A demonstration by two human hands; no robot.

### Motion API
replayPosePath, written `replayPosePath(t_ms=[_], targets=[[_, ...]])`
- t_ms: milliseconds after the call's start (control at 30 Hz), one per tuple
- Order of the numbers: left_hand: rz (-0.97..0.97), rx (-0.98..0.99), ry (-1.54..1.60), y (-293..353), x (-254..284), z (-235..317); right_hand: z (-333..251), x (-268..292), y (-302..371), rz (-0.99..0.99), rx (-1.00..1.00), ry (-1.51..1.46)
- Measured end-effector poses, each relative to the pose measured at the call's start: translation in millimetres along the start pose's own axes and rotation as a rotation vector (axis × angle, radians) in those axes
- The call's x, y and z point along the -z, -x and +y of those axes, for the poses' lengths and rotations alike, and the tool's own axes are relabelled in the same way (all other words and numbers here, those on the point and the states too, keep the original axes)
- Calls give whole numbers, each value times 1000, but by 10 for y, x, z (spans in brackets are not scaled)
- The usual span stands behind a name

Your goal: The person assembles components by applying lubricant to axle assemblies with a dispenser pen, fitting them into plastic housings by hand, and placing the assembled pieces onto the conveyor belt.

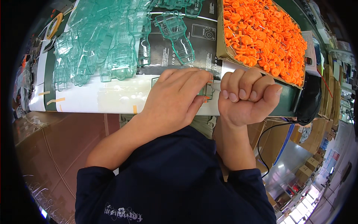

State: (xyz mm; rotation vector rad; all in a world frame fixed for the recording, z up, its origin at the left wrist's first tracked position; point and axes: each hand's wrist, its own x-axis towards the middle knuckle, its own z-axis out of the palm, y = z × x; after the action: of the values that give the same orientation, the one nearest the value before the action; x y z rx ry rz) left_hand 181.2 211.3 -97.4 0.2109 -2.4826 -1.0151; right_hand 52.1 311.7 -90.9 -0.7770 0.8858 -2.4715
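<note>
On the worktable [285,100], a carton [220,44] of orange pieces [264,35] stands at right; the left hand [173,93] lies closed over a clear green shell [209,90] near the front edge, best kept flat and steady; the right hand [248,98] curls, whether around anything I cannot tell; the orange bit [206,99] by the left thumb likely wants square, even pressure.

Brightly lit, with dark, fisheye-bent edges.

Yellow ring [55,26] by tabletop's [286,101] far left corner. Tape strips [135,109] along near edge and near left corner. Black bag [314,98] at right edge; cable [258,147] dangling below. Cartons [312,163] beyond.
</note>
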Motion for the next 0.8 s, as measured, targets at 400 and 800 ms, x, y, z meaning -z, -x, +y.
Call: replayPosePath(t_ms=[400,800], targets=[[-27,10,-33,-6,52,35,-2,-27,-51,21,-72,16],[-24,16,-28,6,37,12,4,-220,-111,91,-228,305]])
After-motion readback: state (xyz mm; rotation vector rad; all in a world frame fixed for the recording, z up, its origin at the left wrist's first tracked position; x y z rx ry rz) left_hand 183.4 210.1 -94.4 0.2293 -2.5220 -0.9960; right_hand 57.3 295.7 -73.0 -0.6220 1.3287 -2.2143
